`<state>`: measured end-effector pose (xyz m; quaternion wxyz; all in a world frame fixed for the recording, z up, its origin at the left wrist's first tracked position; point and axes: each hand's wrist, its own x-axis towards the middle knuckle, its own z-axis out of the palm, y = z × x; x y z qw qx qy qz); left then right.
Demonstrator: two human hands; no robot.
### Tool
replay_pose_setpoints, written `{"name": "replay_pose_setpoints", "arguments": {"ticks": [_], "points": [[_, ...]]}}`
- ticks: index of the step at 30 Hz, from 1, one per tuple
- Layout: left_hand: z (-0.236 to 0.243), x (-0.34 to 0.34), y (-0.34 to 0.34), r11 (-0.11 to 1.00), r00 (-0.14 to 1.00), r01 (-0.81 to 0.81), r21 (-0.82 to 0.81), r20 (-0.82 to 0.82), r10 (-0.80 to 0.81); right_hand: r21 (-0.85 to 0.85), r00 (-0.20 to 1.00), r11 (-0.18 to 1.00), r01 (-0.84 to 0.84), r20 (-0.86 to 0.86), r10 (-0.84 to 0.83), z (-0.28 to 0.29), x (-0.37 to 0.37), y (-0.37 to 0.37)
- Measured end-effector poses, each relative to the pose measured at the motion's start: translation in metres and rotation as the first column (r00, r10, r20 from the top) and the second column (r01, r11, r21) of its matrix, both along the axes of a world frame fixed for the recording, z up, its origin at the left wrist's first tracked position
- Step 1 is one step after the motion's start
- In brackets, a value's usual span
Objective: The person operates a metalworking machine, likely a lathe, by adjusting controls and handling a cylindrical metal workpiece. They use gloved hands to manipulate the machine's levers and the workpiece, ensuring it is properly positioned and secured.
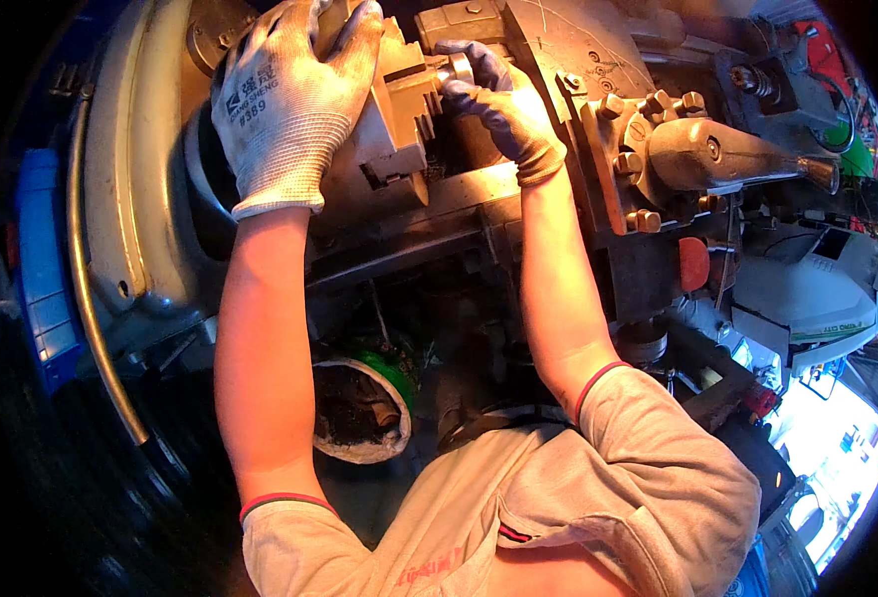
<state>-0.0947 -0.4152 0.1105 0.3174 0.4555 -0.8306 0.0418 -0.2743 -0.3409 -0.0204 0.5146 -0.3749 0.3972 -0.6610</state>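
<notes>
My left hand (290, 119), in a white-and-grey work glove, is wrapped over the top of a lathe chuck (389, 109). Its thumb is apart from the fingers, and some fingertips are hidden behind the chuck. Stepped jaws (424, 119) stick out from the chuck's right face. Just right of them, my right hand (508, 109), gloved too, pinches a small, shiny round metal part (457, 70) between thumb and fingers. The part sits at the middle of the jaws. Whether it touches them I cannot tell.
Right of my right hand stands a tool post (638, 149) with several bolts and a handle (747, 157). A long metal lever (96, 328) runs down the left side. Below the lathe is a round bucket (361, 448) with dark contents. A blue crate (46, 259) stands far left.
</notes>
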Motion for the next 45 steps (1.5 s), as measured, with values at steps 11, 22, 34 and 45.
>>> {"name": "replay_pose_setpoints", "arguments": {"ticks": [11, 22, 34, 45], "points": [[0.019, -0.016, 0.018, 1.000, 0.998, 0.008, -0.029, -0.065, -0.010, -0.034, 0.918, 0.952, 0.303, 0.276, -0.283, -0.020, 0.002, 0.001], [-0.006, 0.041, 0.011, 0.880, 0.841, 0.468, -0.080, -0.264, -0.471, -0.022, 0.873, 0.940, 0.340, 0.378, -0.308, 0.072, 0.089, 0.095], [0.021, 0.108, 0.164, 0.789, 0.845, 0.533, 0.306, -0.241, -0.477, 0.079, 0.927, 0.989, -0.121, 0.365, 0.084, 0.116, 0.139, 0.164], [-0.003, 0.018, 0.024, 0.939, 0.981, 0.194, -0.285, 0.068, -0.182, 0.156, 0.889, 0.953, 0.260, 0.345, -0.299, 0.021, 0.062, 0.064]]}}
